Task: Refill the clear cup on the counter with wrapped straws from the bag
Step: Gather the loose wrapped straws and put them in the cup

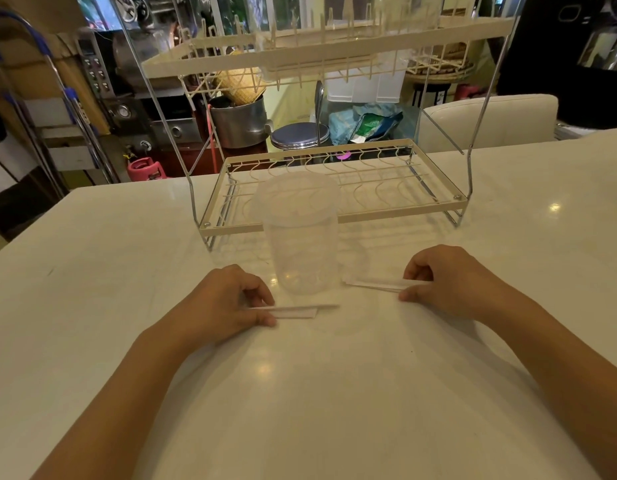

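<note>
A tall clear plastic cup (pixel 300 237) stands upright on the white counter (pixel 317 393), just in front of the dish rack. It looks empty. My left hand (pixel 224 303) rests on the counter to the cup's lower left, fingers pinching one end of a wrapped straw (pixel 296 310) that lies flat and points right. My right hand (pixel 452 278) rests to the cup's right, pinching the end of another wrapped straw (pixel 373 285) that lies flat and points left toward the cup's base. No bag is in view.
A cream two-tier wire dish rack (pixel 335 188) stands right behind the cup, its lower shelf touching the cup's back. Beyond the counter's far edge are a metal pot, a stool and a white chair back.
</note>
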